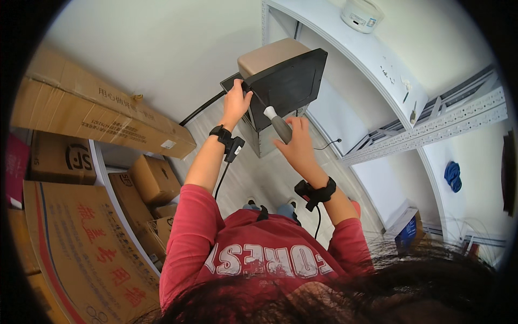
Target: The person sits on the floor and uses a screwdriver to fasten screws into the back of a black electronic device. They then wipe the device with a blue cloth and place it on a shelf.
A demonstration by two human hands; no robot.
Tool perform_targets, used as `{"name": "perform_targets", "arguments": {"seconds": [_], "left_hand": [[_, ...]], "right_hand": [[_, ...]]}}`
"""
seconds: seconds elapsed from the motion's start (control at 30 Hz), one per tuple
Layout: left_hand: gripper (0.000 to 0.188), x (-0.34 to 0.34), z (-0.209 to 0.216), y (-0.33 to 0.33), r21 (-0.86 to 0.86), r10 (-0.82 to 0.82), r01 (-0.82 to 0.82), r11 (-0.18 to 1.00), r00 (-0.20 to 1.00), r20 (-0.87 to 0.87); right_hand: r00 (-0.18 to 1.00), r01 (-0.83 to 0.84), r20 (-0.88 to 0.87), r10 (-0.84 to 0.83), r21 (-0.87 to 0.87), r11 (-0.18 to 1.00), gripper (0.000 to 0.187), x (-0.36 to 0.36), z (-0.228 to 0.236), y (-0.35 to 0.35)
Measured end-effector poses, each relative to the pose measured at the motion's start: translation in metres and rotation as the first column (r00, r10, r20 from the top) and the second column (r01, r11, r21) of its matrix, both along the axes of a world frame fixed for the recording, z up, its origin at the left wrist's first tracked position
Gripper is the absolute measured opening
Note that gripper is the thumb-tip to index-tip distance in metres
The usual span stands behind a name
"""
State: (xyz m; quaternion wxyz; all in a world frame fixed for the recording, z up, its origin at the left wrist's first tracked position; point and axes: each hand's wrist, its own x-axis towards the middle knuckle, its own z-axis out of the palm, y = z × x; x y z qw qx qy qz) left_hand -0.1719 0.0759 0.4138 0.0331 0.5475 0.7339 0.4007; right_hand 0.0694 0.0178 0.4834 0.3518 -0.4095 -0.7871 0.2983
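Observation:
A boxy appliance with a beige body and a flat black panel stands tilted in front of me. My left hand is closed on the black left edge of it, thumb and fingers bent round the rim. In my right hand is a screwdriver with a grey handle and a white collar. Its thin shaft points up and left toward the panel's edge near my left fingers. Whether the tip touches a screw is too small to tell.
A long cardboard carton lies at the left above shelves of boxes. White metal shelving runs along the right, with small tools and a white round device on top. A blue cord bundle sits lower right.

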Motion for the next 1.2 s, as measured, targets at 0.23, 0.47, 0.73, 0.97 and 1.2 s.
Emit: {"name": "perform_targets", "arguments": {"seconds": [0.23,0.47,0.73,0.97,1.2], "left_hand": [[0.043,-0.004,0.000,0.000,0.016,-0.014,0.015,1.000,0.998,-0.069],[0.040,-0.003,0.009,-0.001,-0.033,-0.007,0.005,0.999,0.998,-0.060],[0.043,0.005,0.010,-0.006,-0.002,0.025,-0.026,1.000,0.997,-0.074],[0.041,0.005,0.011,-0.005,-0.034,0.027,-0.029,0.999,0.997,-0.072],[0.042,0.006,0.009,-0.003,-0.075,0.018,-0.024,0.997,0.996,-0.083]], "right_hand": [[0.990,0.115,0.066,-0.123,0.111,0.987,0.038,-0.004,0.008,0.004],[0.996,0.071,0.049,-0.073,0.034,0.997,0.040,-0.009,0.016,-0.004],[0.997,0.047,0.050,-0.053,0.126,0.991,0.041,-0.006,0.007,0.013],[0.985,0.164,0.028,-0.170,0.143,0.976,0.039,-0.007,0.009,0.017],[0.996,-0.068,0.087,0.035,0.404,0.912,0.035,0.006,0.005,0.005]]}}
